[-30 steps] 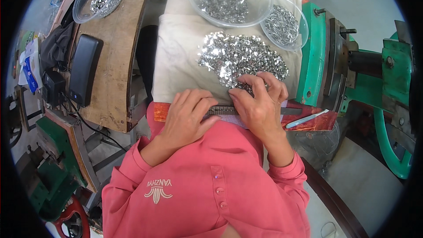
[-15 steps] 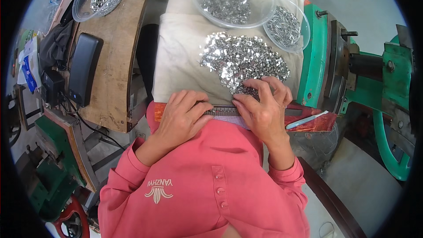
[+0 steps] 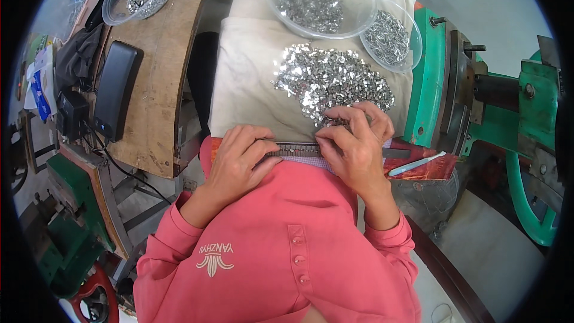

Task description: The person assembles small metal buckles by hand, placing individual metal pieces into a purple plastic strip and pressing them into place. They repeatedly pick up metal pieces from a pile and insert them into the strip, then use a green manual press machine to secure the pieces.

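Our left hand (image 3: 237, 157) grips the dark strip (image 3: 293, 150), which runs left-right toward our right hand (image 3: 359, 151), nearer the silver pieces (image 3: 332, 81); whether that pinches any, we cannot tell.

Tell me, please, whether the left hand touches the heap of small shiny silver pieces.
Apart: the head view shows a stretch of beige cloth between the left hand and the shiny silver heap.

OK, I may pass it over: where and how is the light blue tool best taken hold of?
The light blue tool is probably best pinched by its thicker lower-left end, from above on the near side: it lies slantwise on the red board, that end nearer the person, slim pale tip pointing away rightward.
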The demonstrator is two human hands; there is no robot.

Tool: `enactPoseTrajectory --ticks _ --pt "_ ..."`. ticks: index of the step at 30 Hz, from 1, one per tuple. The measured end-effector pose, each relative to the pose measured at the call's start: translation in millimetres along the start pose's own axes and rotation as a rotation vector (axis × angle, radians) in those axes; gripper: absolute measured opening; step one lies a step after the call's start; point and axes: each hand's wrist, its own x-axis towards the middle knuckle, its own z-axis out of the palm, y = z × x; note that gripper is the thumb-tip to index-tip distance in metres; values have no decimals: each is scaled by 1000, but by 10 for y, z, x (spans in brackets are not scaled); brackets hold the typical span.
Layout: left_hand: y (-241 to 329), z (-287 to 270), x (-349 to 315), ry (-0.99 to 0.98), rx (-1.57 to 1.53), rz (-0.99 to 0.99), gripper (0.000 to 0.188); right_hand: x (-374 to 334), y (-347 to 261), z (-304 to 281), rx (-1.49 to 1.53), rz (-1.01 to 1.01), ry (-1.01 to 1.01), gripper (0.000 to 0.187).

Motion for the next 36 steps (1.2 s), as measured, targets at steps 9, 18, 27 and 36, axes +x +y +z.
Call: enactPoseTrajectory --ticks 9,18,27,36 --pt "33 71 72 -21 5 48 27 -349 -3 -15 84 120 52 14" --pt "131 158 244 -130 92 102 28 -395 -35 6 90 125 45 16" --pt "133 58 179 -199 101 92 26 -169 46 73 -191 -38 82 13" --pt "181 106 214 -132 48 98 27 21 23 68 26 -56 -15 11"
